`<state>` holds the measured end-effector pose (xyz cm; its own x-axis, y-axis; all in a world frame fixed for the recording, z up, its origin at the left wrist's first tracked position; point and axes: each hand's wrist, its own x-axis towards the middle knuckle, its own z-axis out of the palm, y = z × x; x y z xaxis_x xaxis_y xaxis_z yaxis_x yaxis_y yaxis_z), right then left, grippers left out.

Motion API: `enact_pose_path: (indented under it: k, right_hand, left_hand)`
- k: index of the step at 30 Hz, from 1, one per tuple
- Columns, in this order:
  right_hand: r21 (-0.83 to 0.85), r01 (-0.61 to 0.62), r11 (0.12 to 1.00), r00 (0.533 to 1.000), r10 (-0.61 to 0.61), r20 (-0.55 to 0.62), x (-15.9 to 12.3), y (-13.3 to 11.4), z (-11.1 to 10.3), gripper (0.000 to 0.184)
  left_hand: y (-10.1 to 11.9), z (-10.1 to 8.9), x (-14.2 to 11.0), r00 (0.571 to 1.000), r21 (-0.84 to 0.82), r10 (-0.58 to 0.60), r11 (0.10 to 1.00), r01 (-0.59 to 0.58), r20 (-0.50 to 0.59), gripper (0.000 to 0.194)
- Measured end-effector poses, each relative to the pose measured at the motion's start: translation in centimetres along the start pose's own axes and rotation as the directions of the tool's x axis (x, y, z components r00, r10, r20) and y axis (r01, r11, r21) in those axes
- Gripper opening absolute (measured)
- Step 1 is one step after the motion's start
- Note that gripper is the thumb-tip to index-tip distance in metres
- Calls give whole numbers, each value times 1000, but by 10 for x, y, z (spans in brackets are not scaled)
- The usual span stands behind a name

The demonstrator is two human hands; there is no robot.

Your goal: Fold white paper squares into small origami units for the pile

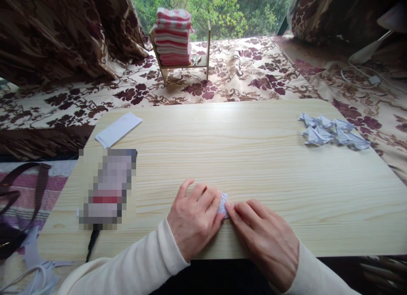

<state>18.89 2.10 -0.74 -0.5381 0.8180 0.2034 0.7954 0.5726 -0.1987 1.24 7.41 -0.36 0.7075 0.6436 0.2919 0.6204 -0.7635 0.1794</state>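
A small folded piece of pale paper [223,204] lies near the front edge of a light wooden table [254,159]. My left hand [195,216] covers its left part, fingers together and pressed down on it. My right hand [265,237] meets it from the right, fingertips pinching or pressing the paper's edge. Most of the paper is hidden under my fingers. Both arms wear cream sleeves.
Several folded paper figures [332,131] lie at the table's right back. A white paper strip [118,129] lies at the left back, with a blurred-out object [108,186] below it. Behind stand a small wooden rack with stacked striped cloths [174,36], floral fabric, a brown bag strap [19,193] and a cable [359,72].
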Motion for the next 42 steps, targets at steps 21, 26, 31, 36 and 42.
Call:
enact_pose_path:
  k: [21,26,31,36,42]
  right_hand:
    - [33,-77,996,989,80,-120,-4,18,-9,40]
    - [71,-72,995,992,78,-94,-4,15,-1,33]
    - [89,-31,996,997,37,-61,4,28,-3,27]
    - [78,-18,997,989,29,-144,6,29,-12,26]
    - [171,-45,984,977,79,-199,-3,14,-2,16]
  left_hand:
    - [18,-2,-4,983,6,-166,986,166,-75,25]
    - [14,-13,-7,982,-64,-189,980,188,-19,26]
    - [-2,-12,-9,998,-95,68,993,-69,-13,30]
    - [0,-8,-10,999,-104,34,994,-36,-25,23]
    - [6,-3,-12,989,-141,-74,988,56,-128,17]
